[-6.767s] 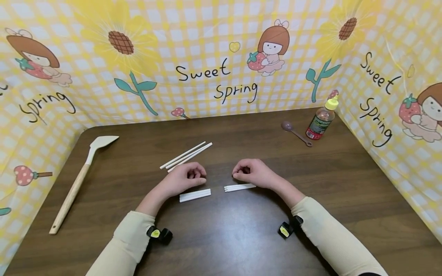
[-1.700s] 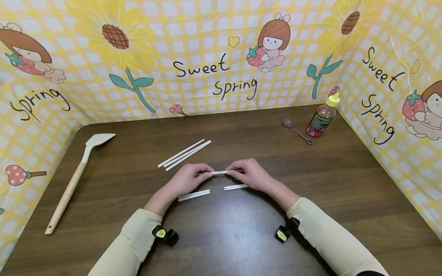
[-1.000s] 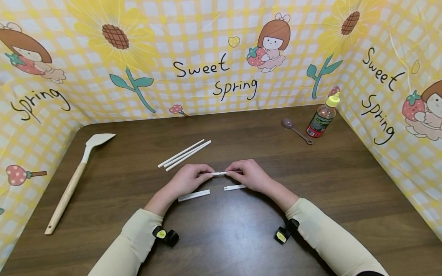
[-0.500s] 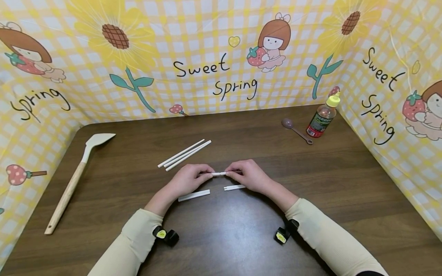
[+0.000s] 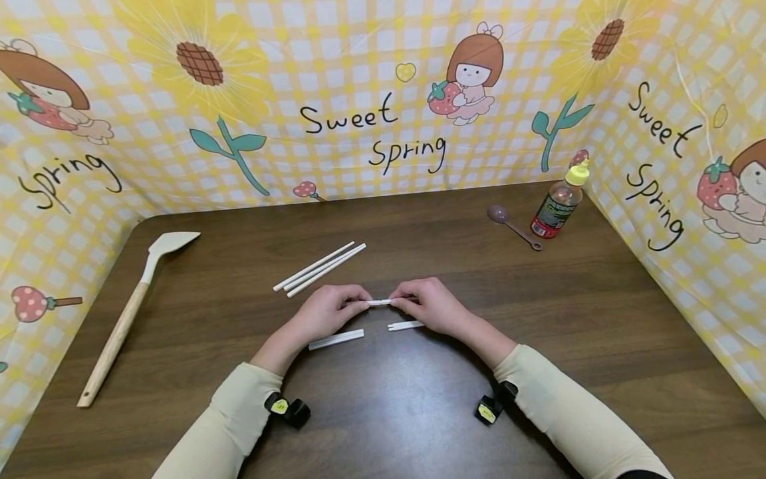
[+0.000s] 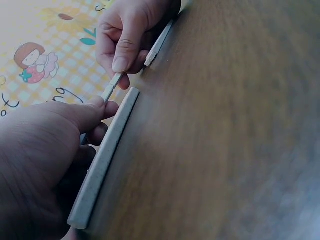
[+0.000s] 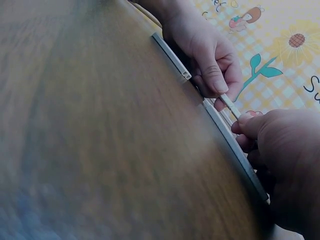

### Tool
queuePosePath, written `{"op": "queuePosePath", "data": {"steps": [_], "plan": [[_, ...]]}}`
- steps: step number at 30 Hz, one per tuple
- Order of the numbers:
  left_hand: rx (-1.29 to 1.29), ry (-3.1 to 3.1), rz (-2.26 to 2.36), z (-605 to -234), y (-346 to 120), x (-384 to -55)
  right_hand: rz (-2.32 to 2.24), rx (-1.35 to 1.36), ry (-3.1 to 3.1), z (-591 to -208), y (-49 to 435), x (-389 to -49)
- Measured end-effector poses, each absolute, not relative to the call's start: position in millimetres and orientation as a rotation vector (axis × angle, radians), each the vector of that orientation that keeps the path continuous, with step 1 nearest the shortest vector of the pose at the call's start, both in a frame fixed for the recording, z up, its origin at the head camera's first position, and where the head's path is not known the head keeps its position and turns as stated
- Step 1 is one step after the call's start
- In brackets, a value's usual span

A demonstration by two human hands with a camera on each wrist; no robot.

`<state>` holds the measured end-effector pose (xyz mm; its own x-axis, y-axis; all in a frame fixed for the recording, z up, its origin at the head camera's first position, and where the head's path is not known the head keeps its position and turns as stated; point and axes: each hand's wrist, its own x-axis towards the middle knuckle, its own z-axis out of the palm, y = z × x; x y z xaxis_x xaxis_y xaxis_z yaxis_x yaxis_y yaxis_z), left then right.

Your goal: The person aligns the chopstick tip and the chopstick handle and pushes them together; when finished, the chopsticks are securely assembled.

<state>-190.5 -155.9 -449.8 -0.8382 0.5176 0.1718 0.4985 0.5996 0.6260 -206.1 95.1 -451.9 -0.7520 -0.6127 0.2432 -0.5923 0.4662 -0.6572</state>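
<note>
In the head view my left hand (image 5: 323, 311) pinches a short white chopstick piece (image 5: 374, 303) between thumb and fingertips. My right hand (image 5: 435, 306) pinches a matching chopstick piece (image 5: 386, 301). The two meet end to end, in line, with a thin seam between them; the fingers cover their outer parts. Beside the left hand lies a bundle of short white chopstick pieces (image 5: 336, 339) on the table. Another bundle of pieces (image 5: 404, 326), with narrow pegs at its ends, lies partly hidden under the right hand.
Several long white chopsticks (image 5: 320, 269) lie slanted behind the left hand. A spatula (image 5: 131, 319) with a wooden handle rests at the left. At the back right are a purple-brown spoon (image 5: 513, 229) and a yellow-capped bottle (image 5: 556, 209). A patterned cloth (image 5: 347, 159) hangs behind the table.
Since the oldest frame, the hands have come together, each holding a chopstick piece. Over the last frames the gap between the two pieces has narrowed, the right hand shifting slightly left.
</note>
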Motion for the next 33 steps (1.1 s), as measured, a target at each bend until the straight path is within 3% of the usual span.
{"op": "queuePosePath", "data": {"steps": [33], "plan": [[0.855,2.813,1.059,-448.4,-152.8,-188.0,-1.197,-1.085,2.660,-454.0,93.0,-205.1]]}}
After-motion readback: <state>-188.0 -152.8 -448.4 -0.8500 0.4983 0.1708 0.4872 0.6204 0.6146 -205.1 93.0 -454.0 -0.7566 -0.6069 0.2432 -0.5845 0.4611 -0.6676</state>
